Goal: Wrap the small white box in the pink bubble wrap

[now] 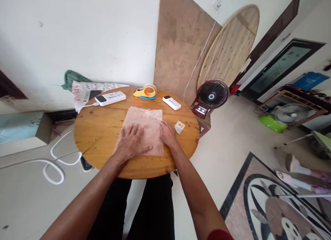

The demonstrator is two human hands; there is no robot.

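A pinkish sheet of clear bubble wrap [148,117] lies flat on the round wooden table [95,129]. Spread out on its left half is my left hand [131,141], palm down with the fingers apart. At the sheet's right edge, my right hand [168,133] has its fingers curled in and closed on the edge of the wrap; the fingertips are partly hidden. Just right of that hand is a small white and red card-like packet [179,127]. Beyond the wrap stands an orange and blue tape dispenser [147,91] with a roll of clear tape.
Two white box-shaped devices lie toward the table's far side: a larger device [112,98] with a white cable at left, a smaller device [172,102] at right. A dark red fan [212,95] stands on a stool right of the table. Another person's legs show at far right.
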